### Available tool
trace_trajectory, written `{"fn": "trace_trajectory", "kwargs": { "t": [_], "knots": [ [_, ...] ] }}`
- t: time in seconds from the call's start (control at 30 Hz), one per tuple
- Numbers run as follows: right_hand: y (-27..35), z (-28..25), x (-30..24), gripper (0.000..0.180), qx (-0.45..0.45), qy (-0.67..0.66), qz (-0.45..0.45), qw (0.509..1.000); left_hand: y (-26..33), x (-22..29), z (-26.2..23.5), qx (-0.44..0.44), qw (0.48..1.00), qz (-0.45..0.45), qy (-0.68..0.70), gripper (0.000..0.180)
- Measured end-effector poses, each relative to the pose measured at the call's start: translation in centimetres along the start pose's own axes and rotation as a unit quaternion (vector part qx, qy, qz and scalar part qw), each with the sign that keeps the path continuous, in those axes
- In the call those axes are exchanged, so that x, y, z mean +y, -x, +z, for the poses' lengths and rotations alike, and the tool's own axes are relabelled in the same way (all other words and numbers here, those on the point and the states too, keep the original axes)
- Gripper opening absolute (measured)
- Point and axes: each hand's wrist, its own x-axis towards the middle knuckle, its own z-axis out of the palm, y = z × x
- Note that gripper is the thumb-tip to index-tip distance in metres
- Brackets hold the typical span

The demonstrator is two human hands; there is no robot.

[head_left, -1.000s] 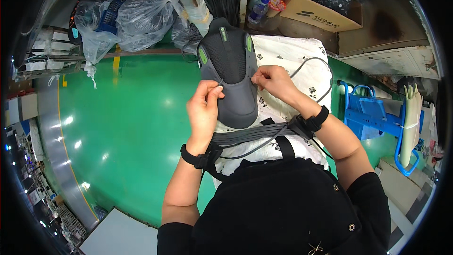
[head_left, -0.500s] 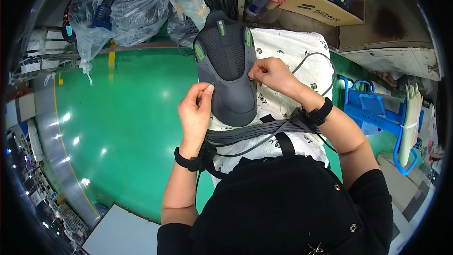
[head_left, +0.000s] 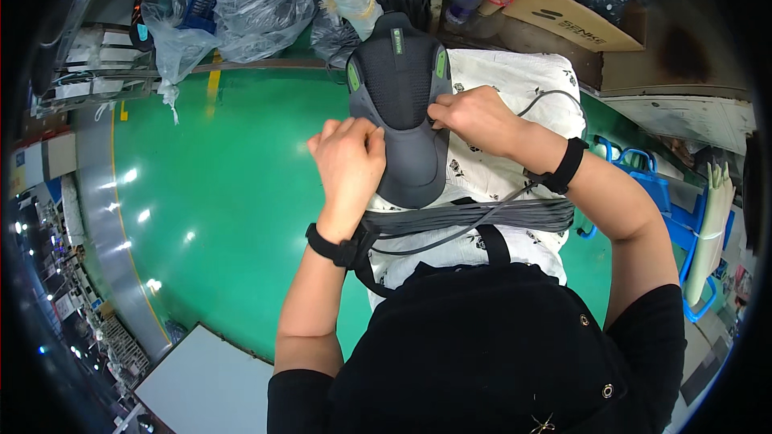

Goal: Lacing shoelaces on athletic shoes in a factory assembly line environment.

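**Both edges of one shoe point(head_left: 412, 167)**

Head view. I see the left hand point(head_left: 347, 153) arched at the shoe's left edge, fingers curled under; the right hand point(head_left: 480, 120) reaches in level from the right, thumb and forefinger bent at the opposite edge. Whether either is clamped on anything, I can't tell. Count: one shoe, lying on white cloth point(head_left: 523, 72); two green tabs point(head_left: 353, 75); two wristbands point(head_left: 572, 165); one cord bundle point(head_left: 551, 215).

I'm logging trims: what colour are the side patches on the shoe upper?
The side patches are green, best seen in the head view.
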Motion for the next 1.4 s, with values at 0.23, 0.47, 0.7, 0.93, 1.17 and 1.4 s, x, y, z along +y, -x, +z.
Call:
{"fn": "trace_trajectory", "kwargs": {
  "t": [0.23,0.47,0.7,0.93,1.17,1.4],
  "knots": [
    [-0.4,-1.1,1.6,0.030,0.136,0.058,-0.041,0.988,-3.6,-0.3,-2.5,-0.089,0.971,0.190,-0.117,0.009],
    [-3.6,-2.0,2.0,0.031,-0.063,-0.049,-0.113,0.990,-5.8,-2.1,-3.0,-0.220,0.931,0.287,-0.050,0.025],
    [-4.0,-4.0,1.3,0.022,-0.131,-0.084,0.028,0.987,-7.0,-1.4,-4.0,-0.275,0.937,0.209,-0.048,0.019],
    [-5.9,-3.9,0.0,0.016,-0.239,-0.014,0.099,0.966,-7.6,-1.5,-3.8,-0.325,0.932,0.160,-0.014,0.015],
    [-6.0,-2.5,1.8,0.015,-0.225,-0.198,0.171,0.939,-8.0,-2.1,-3.1,-0.347,0.927,0.015,0.144,0.009],
    [-4.5,0.1,-0.7,0.011,0.083,-0.322,0.316,0.889,-5.7,-1.9,-1.6,-0.197,0.975,0.063,0.081,0.012]
  ]
}}
